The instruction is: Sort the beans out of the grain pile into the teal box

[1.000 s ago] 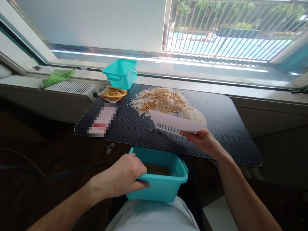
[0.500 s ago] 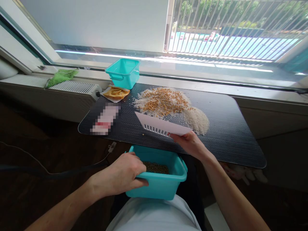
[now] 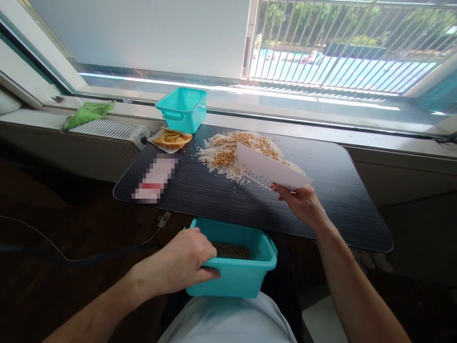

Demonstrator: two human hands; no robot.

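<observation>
As the head view shows, your left hand (image 3: 191, 257) clasps the turquoise bin (image 3: 232, 282) by its rim at your lap, while your right hand (image 3: 300, 200) pinches the slotted white card (image 3: 269, 169) at one end, tilted over the mixed pile (image 3: 224, 159) on the dark table (image 3: 339, 186). Held only there, the card could twist and scatter the pile; a slack left grip could tip the bin.

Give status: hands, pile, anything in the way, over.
Left hand gripping near bin. Right hand holding slotted card. Pile on table, partly hidden behind card.
</observation>
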